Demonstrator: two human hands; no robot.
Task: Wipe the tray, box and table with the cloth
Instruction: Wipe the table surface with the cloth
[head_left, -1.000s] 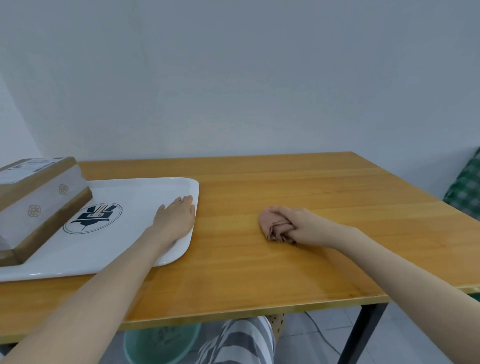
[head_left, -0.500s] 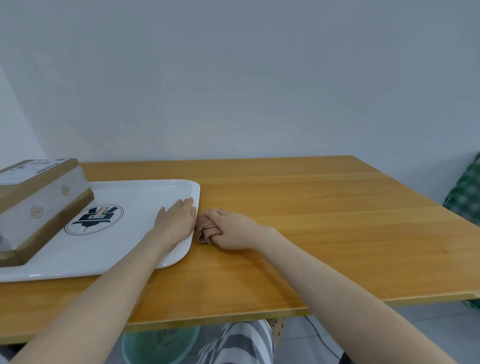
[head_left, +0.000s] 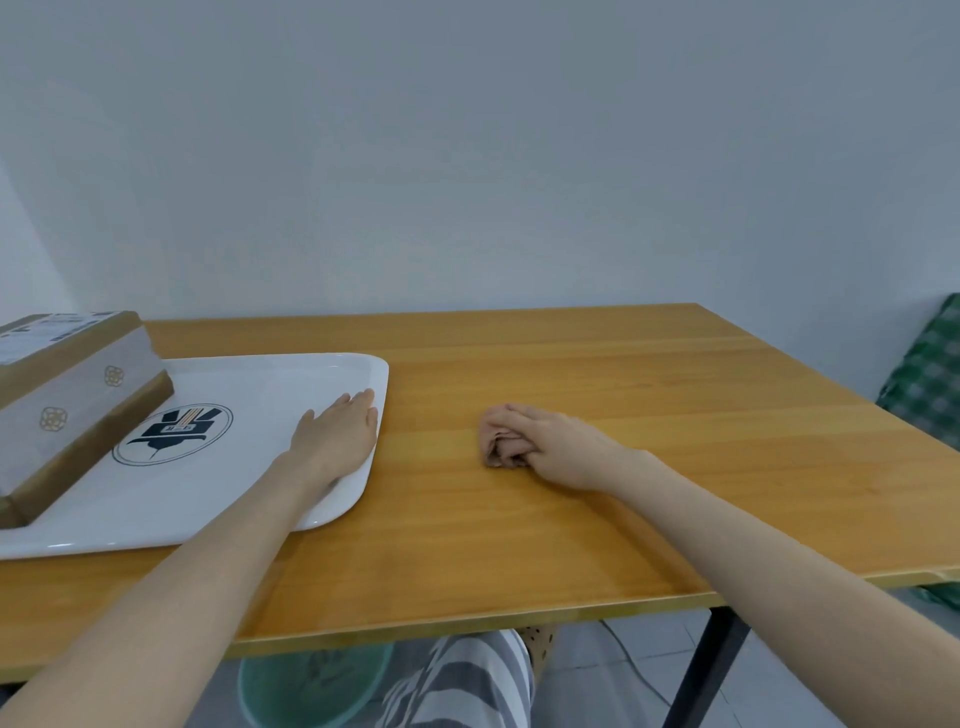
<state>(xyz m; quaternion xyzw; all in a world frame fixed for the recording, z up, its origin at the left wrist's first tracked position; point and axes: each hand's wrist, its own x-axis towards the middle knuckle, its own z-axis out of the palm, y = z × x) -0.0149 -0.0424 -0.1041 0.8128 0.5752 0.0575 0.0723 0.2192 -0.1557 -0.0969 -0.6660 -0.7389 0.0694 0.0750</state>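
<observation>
- The table (head_left: 571, 545) shows bare wood on the near side of the tray (head_left: 208, 499) and off to its right. I see no streaks, crumbs or damp patches there, so the pictures cannot show which parts have been wiped.
- The right hand (head_left: 566, 449) is to the right of the tray and clear of its edge. Its fingers are curled tight round the bunched pinkish cloth (head_left: 496, 441), which it presses onto the table top. I judge the table to be the step in hand.
- The left hand (head_left: 337, 436) lies flat on the right end of the tray with its fingers straight and together, holding nothing. It looks to be steadying the tray.
- The tray's white surface looks clean and dry. Whether it has had its turn with the cloth cannot be told.
- The box (head_left: 72, 405) stands tilted on the left end of the tray, with its near end in the tray and its far end raised. It shows no sign either way.
- Probably still to do are the far strip of table behind the tray and the part beneath it.
</observation>
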